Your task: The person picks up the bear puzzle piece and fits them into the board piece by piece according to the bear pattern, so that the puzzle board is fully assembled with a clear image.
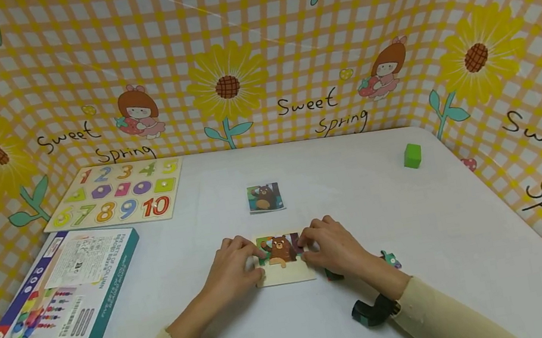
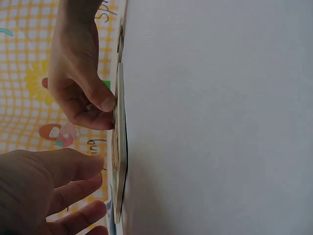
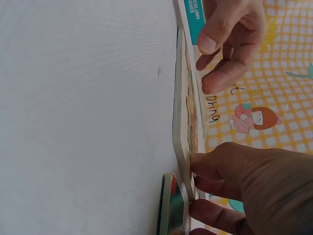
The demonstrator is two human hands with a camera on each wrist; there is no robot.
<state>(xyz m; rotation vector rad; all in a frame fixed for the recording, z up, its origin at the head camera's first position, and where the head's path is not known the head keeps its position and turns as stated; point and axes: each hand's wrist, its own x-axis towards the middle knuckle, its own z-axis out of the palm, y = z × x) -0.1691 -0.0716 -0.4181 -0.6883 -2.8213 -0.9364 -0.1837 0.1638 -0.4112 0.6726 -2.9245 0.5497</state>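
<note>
Bear puzzle's looking half done, bottom bare; left hand's flanking it loosely, empty; right hand's touching its right, grip unclear.

A makeshift children's play or learning corner is filling the view, a checked cloth with printed sunflowers and "Sweet Spring" lettering enclosing the back and both sides of a white-covered table. A number board, a boxed bead set, a green block and a bear puzzle are giving it a nursery look. The cloth is hiding any room beyond, leaving home, classroom or studio impossible to tell.
</note>
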